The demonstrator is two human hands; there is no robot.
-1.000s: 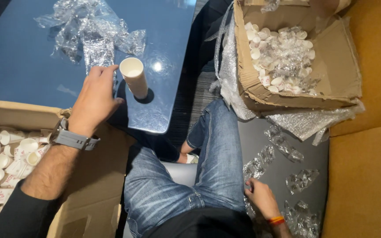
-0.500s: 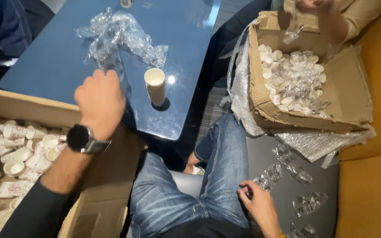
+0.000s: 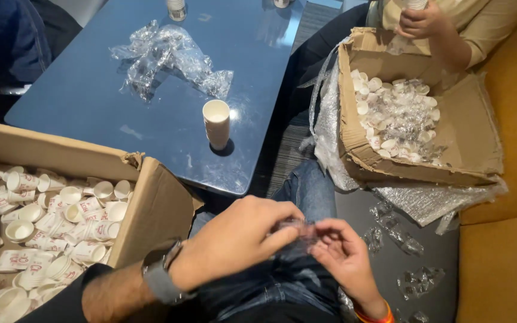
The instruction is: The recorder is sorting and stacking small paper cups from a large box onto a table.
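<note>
Over lap, wrapper (image 3: 299,230) between hands.

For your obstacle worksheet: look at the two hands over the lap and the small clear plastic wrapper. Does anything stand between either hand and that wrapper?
Nothing visible does. The left hand and right hand both pinch the clear wrapper directly with their fingertips, above the jeans. The stack of paper cups stands apart on the blue table, well clear of them.
</note>
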